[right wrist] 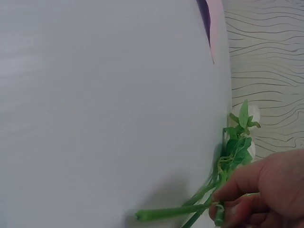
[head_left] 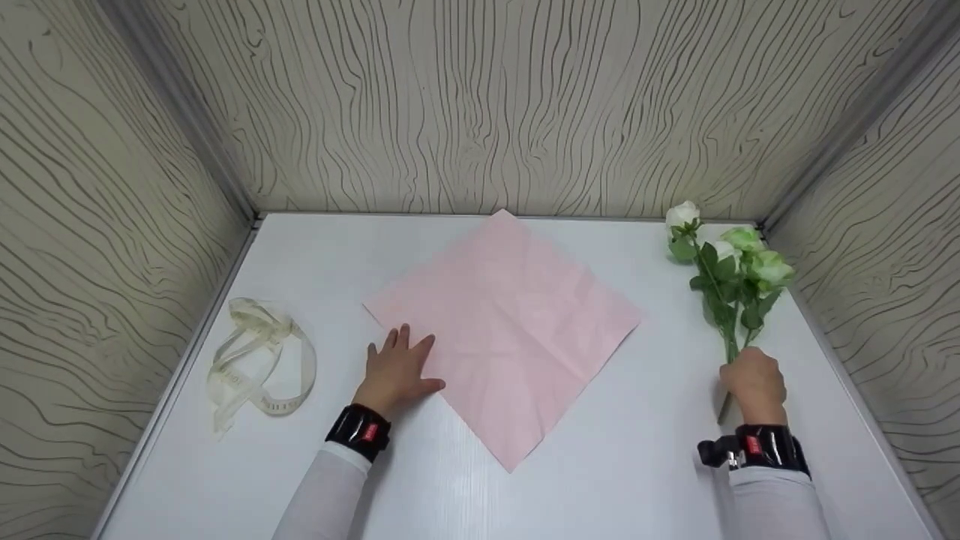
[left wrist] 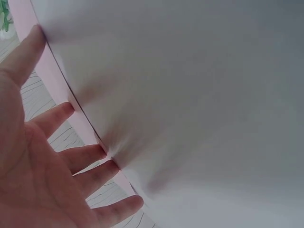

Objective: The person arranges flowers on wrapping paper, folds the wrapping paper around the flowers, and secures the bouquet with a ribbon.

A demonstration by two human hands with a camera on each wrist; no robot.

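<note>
A square pink sheet of wrapping paper (head_left: 502,322) lies on the white table with one corner toward the front. My left hand (head_left: 397,371) rests at its left front edge with the fingers spread; in the left wrist view the fingertips (left wrist: 61,111) touch along the paper's edge. At the right side, my right hand (head_left: 756,382) grips the stems of a bunch of artificial roses (head_left: 731,277), white and pale green with green leaves. The right wrist view shows the green stems (right wrist: 171,212) pinched between thumb and fingers, their ends sticking out below the hand.
A loosely coiled cream ribbon (head_left: 292,390) with printed lettering lies at the left of the white table (head_left: 600,465). Wood-grain patterned panels (head_left: 480,105) stand behind the table and on both sides, with grey strips at the corners.
</note>
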